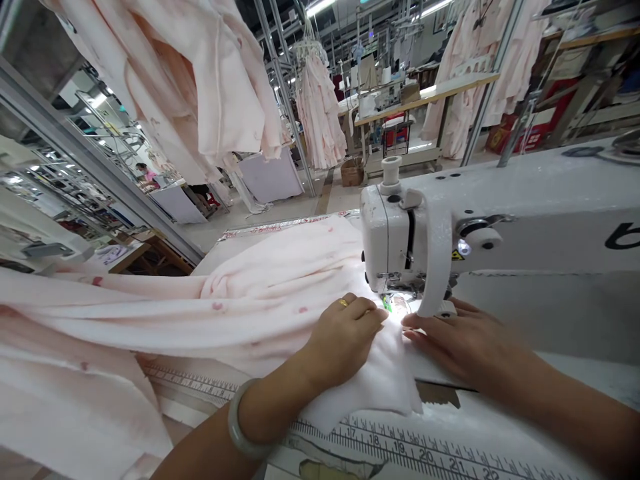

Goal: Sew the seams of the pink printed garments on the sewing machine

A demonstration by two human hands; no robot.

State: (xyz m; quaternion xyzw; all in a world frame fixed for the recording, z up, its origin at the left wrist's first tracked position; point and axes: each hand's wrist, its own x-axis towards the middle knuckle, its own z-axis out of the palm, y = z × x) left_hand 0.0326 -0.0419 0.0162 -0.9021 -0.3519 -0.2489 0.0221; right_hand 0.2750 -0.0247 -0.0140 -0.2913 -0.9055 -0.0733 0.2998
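Pale pink fleece fabric [280, 313] with small darker pink marks runs under the head of a white sewing machine [390, 233]. My left hand [345, 337], with a ring and a bangle, is closed on the fabric just left of the lit needle area, fingers curled together. Right of the needle, my right hand [465, 340] reaches in below the white guard arm [434, 260]. Its fingertips pinch the fabric's edge near the presser foot, though part of the fingers is hidden behind the guard. A bit of green [387, 303] shows beside the foot.
A printed measuring tape [400, 447] lies along the table's near edge. More pink fabric hangs off at the left. Pink garments [200, 73] hang overhead from a metal rail post [100, 153]. Other workstations [425, 100] and a distant person [145, 175] are behind.
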